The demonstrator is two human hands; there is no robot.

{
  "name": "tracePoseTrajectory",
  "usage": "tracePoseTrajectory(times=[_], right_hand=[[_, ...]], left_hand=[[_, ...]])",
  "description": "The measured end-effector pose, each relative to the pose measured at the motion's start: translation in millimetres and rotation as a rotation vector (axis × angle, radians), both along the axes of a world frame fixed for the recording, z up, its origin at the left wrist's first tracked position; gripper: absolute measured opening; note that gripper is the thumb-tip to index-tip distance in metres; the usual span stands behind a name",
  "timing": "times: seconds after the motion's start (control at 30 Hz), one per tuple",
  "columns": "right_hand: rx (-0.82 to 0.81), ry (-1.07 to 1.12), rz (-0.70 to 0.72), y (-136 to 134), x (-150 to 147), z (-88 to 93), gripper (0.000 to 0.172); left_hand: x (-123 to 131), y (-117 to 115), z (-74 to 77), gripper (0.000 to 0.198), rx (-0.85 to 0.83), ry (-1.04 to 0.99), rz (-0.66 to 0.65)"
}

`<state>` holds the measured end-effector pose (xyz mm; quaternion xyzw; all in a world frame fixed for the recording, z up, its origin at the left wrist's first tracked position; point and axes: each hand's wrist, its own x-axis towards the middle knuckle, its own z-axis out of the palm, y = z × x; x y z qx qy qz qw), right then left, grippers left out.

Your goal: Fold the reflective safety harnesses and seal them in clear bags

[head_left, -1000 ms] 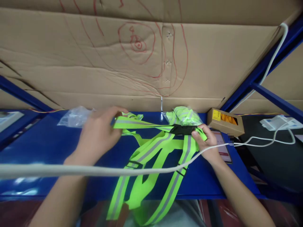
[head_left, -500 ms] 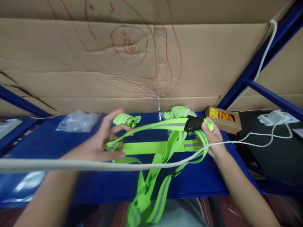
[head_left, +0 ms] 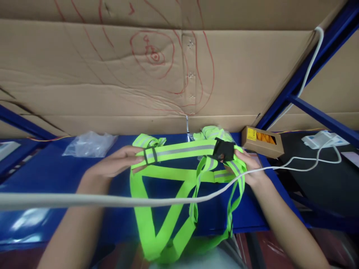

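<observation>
A lime-green reflective harness [head_left: 182, 150] with grey stripes is stretched between my hands above the blue table. My left hand [head_left: 119, 161] pinches the belt's left end, beside a black strap slider [head_left: 150, 155]. My right hand [head_left: 249, 166] grips the other end, just right of a black buckle [head_left: 223, 150]. The harness's lower straps hang in loops over the table's near edge. A white cable [head_left: 174, 201] crosses in front of the straps and my right wrist.
Behind the belt lie a rolled green strap [head_left: 147, 140] and a bagged green bundle [head_left: 213, 132]. A clear plastic bag [head_left: 89, 144] lies left; a cardboard box [head_left: 262, 142] with orange contents stands right. Cardboard panels [head_left: 98, 74] rise behind the blue table [head_left: 56, 164].
My left hand has gone from spread fingers inside the loop to pinching the belt's left end. The belt is now straighter, and the lower straps have swung into wider loops.
</observation>
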<state>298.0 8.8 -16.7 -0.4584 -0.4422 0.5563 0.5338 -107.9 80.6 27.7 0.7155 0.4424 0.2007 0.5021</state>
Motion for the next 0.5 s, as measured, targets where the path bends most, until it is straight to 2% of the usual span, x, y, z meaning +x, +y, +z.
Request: tracePoseTrajectory(times=[0.07,0.13,0.2,0.27,0.3,0.33,0.4,0.5], right_hand=[[-0.057,0.093,0.03,1,-2,0.4,0.056],[-0.101,0.149,0.053,2,-5,-0.9,0.061],[-0.126,0.145,0.049,2,-8,-4.2,0.064],[-0.15,0.113,0.036,1,-12,-9.0,0.065],[-0.16,0.092,0.028,1,-15,-11.6,0.065],[-0.167,0.074,0.025,1,-18,-14.1,0.063],[-0.17,0.056,0.037,0,-24,-18.2,0.057],[-0.15,0.053,0.081,0,-31,-21.8,0.048]], left_hand=[[4,6,-12.6,0.041,0.052,0.025,0.033],[18,4,-20.0,0.034,0.183,0.037,0.11],[40,-6,-20.6,0.037,0.442,0.07,0.253],[67,-22,-15.8,0.032,0.748,0.125,0.373],[82,-32,-12.5,0.028,0.843,0.149,0.327],[95,-40,-9.4,0.031,0.889,0.169,0.215],[120,-53,-5.9,0.046,0.955,0.225,-0.003],[143,-57,-9.8,0.046,0.96,0.251,-0.141]])
